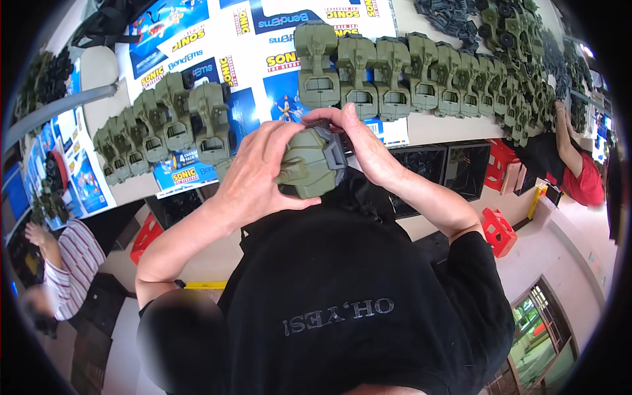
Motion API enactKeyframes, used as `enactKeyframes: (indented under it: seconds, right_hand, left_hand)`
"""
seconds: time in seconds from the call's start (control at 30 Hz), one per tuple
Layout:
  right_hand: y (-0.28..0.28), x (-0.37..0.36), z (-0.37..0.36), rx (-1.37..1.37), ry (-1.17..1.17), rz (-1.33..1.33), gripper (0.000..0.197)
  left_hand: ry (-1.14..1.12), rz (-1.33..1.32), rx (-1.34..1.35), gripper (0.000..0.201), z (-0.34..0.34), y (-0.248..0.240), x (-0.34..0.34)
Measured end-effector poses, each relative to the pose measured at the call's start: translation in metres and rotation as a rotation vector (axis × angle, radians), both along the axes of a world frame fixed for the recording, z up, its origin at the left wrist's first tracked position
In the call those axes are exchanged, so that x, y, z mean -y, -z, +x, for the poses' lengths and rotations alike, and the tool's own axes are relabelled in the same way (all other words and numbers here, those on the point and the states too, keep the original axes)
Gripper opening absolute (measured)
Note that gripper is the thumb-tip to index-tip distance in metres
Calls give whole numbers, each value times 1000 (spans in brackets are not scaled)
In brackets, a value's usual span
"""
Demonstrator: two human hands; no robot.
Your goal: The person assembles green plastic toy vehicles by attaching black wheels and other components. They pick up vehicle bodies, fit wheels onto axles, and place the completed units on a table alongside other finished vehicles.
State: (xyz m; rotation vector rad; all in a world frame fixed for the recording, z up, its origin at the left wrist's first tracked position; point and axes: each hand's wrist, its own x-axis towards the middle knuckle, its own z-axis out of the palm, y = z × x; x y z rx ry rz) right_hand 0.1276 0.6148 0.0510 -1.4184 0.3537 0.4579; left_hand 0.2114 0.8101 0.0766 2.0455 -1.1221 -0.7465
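Observation:
An olive-green toy vehicle body [308, 166] is held up just off the near edge of the table, in front of my chest. My left hand [253, 164] wraps round its left side, thumb beneath and fingers over the top. A dark grey bumper-like part [336, 157] sits on its right end. My right hand [370, 148] curls its fingers behind that end, thumb pointing up; its fingertips are partly hidden by the toy. Beyond my hands, a row of matching green toy vehicles [359, 78] runs to the right, and a shorter row [174, 118] stands at left.
Printed coloured sheets [247, 39] cover parts of the table. Dark grey parts [451, 23] are heaped at the far right. Red plastic stools [498, 232] stand below. Another person in striped sleeves [78, 260] is at far left; one in a red sleeve [586, 181] works at far right.

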Motion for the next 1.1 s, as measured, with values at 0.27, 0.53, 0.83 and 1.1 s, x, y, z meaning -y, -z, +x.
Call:
enactKeyframes:
  seconds: [0.27, 0.53, 0.83, 1.1]
  right_hand:
    - [10, -4, 9, 221, 317, -137, 48]
    - [-3, 66, 88, 321, 370, -457, 58]
    - [-5, 72, 112, 320, 26, -1190, 111]
    - [91, 249, 265, 764, 371, -1166, 80]
  left_hand:
    - [-63, -96, 278, 87, -12, 11, 27]
    - [-545, -159, -20, 90, 39, 18, 87]
    - [-1032, -659, -708, 77, 142, 46, 211]
    - [-868, -485, -100, 91, 178, 50, 259]
